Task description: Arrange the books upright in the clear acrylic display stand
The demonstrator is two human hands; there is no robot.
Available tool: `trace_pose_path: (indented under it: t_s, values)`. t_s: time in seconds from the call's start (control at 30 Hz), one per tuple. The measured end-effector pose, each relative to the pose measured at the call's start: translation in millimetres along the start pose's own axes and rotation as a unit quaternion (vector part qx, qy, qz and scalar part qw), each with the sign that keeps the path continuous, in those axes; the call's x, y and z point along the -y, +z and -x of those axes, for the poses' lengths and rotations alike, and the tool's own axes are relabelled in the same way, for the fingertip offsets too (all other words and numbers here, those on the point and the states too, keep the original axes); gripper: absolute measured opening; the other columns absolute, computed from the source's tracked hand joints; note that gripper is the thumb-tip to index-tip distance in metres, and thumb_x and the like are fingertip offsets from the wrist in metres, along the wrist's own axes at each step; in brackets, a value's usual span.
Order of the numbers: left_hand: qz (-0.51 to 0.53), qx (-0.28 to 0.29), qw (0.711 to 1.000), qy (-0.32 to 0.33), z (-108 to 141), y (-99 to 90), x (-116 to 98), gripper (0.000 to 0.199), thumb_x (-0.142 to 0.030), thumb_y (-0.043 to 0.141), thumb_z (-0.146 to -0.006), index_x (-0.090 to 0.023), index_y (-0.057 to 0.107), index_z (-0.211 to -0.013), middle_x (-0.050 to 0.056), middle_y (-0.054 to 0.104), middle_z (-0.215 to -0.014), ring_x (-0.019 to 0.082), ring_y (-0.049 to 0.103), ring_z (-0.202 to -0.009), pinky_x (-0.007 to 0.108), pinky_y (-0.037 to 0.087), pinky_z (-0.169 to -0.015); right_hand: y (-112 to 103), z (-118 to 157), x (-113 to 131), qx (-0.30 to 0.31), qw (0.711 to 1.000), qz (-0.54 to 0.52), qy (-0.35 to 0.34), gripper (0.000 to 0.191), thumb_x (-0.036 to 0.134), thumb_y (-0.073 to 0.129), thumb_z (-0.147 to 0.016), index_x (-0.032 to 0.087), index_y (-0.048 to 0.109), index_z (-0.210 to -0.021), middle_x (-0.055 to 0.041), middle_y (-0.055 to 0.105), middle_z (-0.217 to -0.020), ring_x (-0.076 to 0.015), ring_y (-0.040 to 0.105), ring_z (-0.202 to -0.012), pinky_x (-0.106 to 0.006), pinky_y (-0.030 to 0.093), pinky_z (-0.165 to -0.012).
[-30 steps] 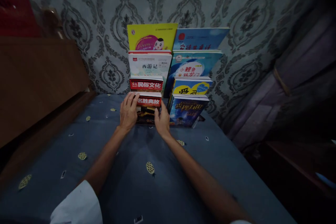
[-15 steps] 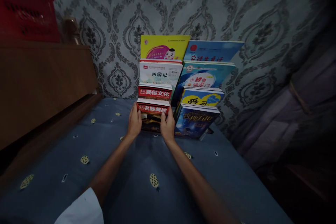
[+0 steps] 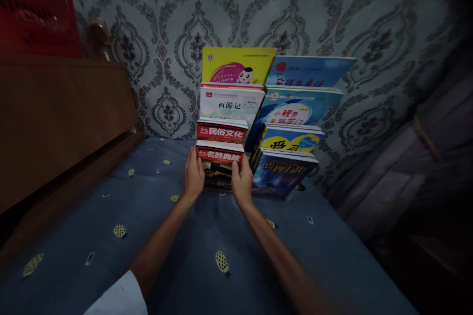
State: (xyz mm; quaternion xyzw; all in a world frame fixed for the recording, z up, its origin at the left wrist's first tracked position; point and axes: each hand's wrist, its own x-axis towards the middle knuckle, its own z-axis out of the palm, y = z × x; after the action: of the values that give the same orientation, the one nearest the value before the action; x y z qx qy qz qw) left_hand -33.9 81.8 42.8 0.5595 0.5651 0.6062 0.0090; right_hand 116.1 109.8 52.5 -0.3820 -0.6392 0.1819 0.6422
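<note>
My left hand point(image 3: 193, 175) grips the left edge of the front red-and-black book point(image 3: 218, 173), thumb on its cover and fingers behind the side. On the opposite edge my right hand point(image 3: 242, 179) holds it the same way. The book stands nearly upright on the bed. Behind it, in a stepped row, rise a second red-banded book point(image 3: 221, 132), a white book point(image 3: 231, 103) and a taller yellow book point(image 3: 236, 61). Right of my right hand leans a dark blue book point(image 3: 283, 174), backed by a yellow-and-blue book point(image 3: 291, 139), a teal book point(image 3: 299, 106) and a blue book point(image 3: 312, 69).
A blue sheet point(image 3: 192, 256) with pineapple prints covers the bed. Patterned wallpaper point(image 3: 166, 59) rises behind the books. At the left stands a brown wooden cabinet point(image 3: 62, 113) with a red plastic basket point(image 3: 37, 15) on top. A tied pale curtain point(image 3: 399, 172) hangs at right.
The view has shifted slightly, so the books and both hands appear a little farther right and larger. Both hands keep their hold on the front book.
</note>
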Motion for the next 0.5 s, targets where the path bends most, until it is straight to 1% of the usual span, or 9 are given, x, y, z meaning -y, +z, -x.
trace_pose_path:
  t_s: [0.13,0.23,0.33,0.43,0.5]
  values:
    - [0.011,-0.008,1.000,-0.014,3,0.0,-5,0.049,-0.034,0.035,-0.105,-0.013,0.045,-0.148,0.018,0.054,-0.149,0.026,0.048,-0.142,0.043,0.038,-0.118,-1,2,6,0.001,1.000,-0.018,0.008,0.052,0.042,0.041,-0.098,0.014,0.055,-0.140,-0.0154,0.066,-0.133,-0.0269,0.059,-0.127,-0.045,0.042,-0.111]
    - [0.013,-0.002,1.000,-0.017,2,-3.7,-6,0.049,-0.035,0.036,-0.105,-0.013,0.046,-0.148,0.018,0.054,-0.148,0.026,0.049,-0.141,0.043,0.038,-0.118,-1,2,7,-0.002,1.000,-0.026,0.015,0.051,0.044,0.043,-0.098,0.016,0.056,-0.140,-0.0139,0.066,-0.134,-0.0268,0.060,-0.125,-0.044,0.045,-0.109]
    - [0.021,0.003,1.000,-0.021,0,-7.9,-10,0.051,-0.040,0.037,-0.104,-0.015,0.047,-0.147,0.017,0.057,-0.145,0.027,0.050,-0.140,0.044,0.038,-0.118,-2,0,4,0.013,0.999,-0.033,0.020,0.052,0.045,0.046,-0.098,0.018,0.055,-0.142,-0.0126,0.067,-0.134,-0.0272,0.061,-0.125,-0.044,0.047,-0.108]
    - [0.039,0.005,0.999,-0.028,-5,-10.4,-17,0.055,-0.046,0.038,-0.104,-0.019,0.042,-0.152,0.014,0.056,-0.147,0.027,0.051,-0.139,0.046,0.037,-0.119,-5,-4,0,0.036,0.998,-0.041,0.027,0.055,0.047,0.047,-0.098,0.019,0.052,-0.145,-0.0121,0.068,-0.133,-0.0274,0.060,-0.126,-0.044,0.047,-0.109]
    - [0.056,0.001,0.998,-0.025,-13,-10.9,-22,0.059,-0.049,0.040,-0.103,-0.021,0.036,-0.155,0.014,0.052,-0.151,0.026,0.047,-0.142,0.044,0.034,-0.121,-7,-10,-2,0.048,0.998,-0.044,0.025,0.057,0.047,0.046,-0.099,0.018,0.051,-0.147,-0.0130,0.065,-0.137,-0.0279,0.058,-0.130,-0.045,0.046,-0.110]
